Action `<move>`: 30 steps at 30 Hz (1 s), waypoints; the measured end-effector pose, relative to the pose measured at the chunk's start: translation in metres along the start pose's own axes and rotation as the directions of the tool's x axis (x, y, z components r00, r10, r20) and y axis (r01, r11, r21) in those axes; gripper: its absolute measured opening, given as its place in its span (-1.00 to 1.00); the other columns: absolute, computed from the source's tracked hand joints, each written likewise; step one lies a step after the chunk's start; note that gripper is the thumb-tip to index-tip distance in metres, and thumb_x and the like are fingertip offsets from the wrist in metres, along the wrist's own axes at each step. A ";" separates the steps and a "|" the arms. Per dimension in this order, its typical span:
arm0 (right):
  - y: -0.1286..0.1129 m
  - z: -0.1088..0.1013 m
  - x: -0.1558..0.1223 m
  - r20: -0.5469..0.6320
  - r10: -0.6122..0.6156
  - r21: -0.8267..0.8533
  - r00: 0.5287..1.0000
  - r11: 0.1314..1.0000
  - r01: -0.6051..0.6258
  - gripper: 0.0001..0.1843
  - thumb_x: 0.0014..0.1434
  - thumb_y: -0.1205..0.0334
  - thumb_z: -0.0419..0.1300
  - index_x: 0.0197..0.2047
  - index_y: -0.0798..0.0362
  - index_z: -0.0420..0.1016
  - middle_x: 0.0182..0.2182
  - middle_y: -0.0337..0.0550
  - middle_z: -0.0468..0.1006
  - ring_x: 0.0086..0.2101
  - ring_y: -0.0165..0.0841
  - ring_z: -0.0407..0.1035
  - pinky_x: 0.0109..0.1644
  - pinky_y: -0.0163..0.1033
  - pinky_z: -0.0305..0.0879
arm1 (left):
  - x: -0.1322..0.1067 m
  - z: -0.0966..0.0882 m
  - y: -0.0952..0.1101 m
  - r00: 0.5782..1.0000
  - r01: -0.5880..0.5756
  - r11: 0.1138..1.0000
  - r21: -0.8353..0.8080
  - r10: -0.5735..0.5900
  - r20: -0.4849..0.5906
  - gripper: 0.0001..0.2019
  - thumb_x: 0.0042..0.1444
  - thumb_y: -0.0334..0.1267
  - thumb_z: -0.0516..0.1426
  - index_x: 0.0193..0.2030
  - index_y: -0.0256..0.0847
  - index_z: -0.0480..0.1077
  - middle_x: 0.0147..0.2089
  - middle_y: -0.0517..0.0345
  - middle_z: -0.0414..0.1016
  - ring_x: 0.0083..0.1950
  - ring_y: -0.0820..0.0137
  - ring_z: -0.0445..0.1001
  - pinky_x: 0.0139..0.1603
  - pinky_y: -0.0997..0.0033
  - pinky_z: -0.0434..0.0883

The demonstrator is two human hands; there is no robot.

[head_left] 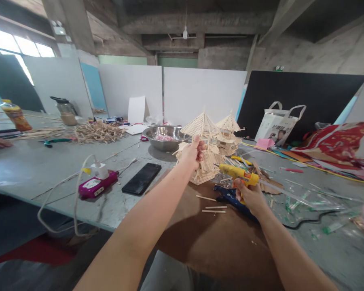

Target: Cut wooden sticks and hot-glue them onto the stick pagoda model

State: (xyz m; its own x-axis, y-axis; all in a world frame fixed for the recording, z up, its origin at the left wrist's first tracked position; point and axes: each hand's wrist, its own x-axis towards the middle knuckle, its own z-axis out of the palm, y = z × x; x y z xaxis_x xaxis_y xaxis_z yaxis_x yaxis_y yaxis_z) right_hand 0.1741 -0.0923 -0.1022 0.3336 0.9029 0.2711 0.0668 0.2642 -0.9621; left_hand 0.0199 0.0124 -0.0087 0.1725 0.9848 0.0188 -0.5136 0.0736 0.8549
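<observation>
The left hand grips the stick-built pagoda model at its middle tier, fingers curled over the thin eaves. The base sits at the edge of the brown cardboard sheet on the table. The right hand has its fingers wrapped around the handle of the yellow hot glue gun, whose nozzle points at the lower tier, near the left thumb. Hot glue could burn those fingers, and a hard squeeze could snap the eaves. The black cord could snag on the clutter.

The phone lies left of the stick model; the bowl sits behind it, the bag far right.
</observation>
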 end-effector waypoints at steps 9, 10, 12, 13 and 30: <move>-0.001 -0.001 0.000 0.010 0.014 0.026 1.000 1.000 -0.015 -0.61 -0.21 -0.07 0.18 -0.53 0.13 0.30 -0.77 -0.32 0.30 -0.81 -0.57 0.05 -0.78 -0.41 -0.02 | -0.010 -0.005 0.000 1.000 -0.023 0.999 0.028 0.024 -0.008 -0.61 -0.19 0.06 0.09 -0.53 -0.32 0.30 -0.70 0.27 0.22 -0.79 0.69 0.02 -0.77 0.59 -0.05; -0.001 -0.001 0.001 0.010 0.013 0.027 1.000 1.000 -0.013 -0.62 -0.21 -0.07 0.18 -0.53 0.12 0.30 -0.78 -0.33 0.29 -0.81 -0.57 0.05 -0.78 -0.42 -0.02 | -0.014 -0.007 0.000 0.998 -0.055 0.998 0.044 0.056 -0.018 -0.61 -0.18 0.06 0.08 -0.54 -0.32 0.30 -0.70 0.27 0.23 -0.79 0.69 0.02 -0.77 0.58 -0.05; 0.000 -0.002 0.001 0.004 0.008 0.030 1.000 1.000 -0.008 -0.62 -0.20 -0.06 0.18 -0.54 0.12 0.29 -0.79 -0.33 0.29 -0.82 -0.58 0.05 -0.78 -0.42 -0.03 | -0.023 -0.012 -0.002 0.987 -0.154 0.983 0.096 0.158 -0.041 -0.62 -0.17 0.05 0.07 -0.55 -0.31 0.31 -0.70 0.27 0.23 -0.80 0.68 0.02 -0.78 0.58 -0.06; 0.000 -0.002 0.001 0.001 0.007 0.033 1.000 0.999 -0.007 -0.62 -0.20 -0.06 0.18 -0.53 0.12 0.29 -0.78 -0.33 0.29 -0.81 -0.58 0.05 -0.78 -0.43 -0.03 | -0.028 -0.015 -0.003 0.974 -0.216 0.968 0.129 0.223 -0.049 -0.63 -0.15 0.04 0.06 -0.55 -0.31 0.31 -0.70 0.27 0.23 -0.80 0.68 0.02 -0.78 0.58 -0.07; -0.014 -0.004 0.002 -0.181 -0.036 0.303 0.983 0.949 0.090 -0.63 -0.12 -0.05 0.13 -0.34 0.06 0.29 -0.56 -0.32 0.43 -0.80 -0.61 0.13 -0.75 -0.44 0.11 | 0.001 -0.027 -0.007 0.840 -0.177 0.039 0.983 0.526 0.130 -0.67 -0.09 -0.16 0.00 -0.17 -0.18 0.36 -0.12 0.04 0.39 -0.05 0.19 0.24 -0.08 0.23 0.14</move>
State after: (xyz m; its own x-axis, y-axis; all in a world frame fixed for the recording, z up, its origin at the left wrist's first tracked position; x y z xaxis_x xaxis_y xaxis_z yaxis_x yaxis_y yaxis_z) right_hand 0.1773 -0.0950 -0.0880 0.4962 0.8164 0.2956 -0.1917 0.4350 -0.8798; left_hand 0.0012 0.0175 -0.0291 -0.0158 0.8457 0.5334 0.7758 -0.3262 0.5401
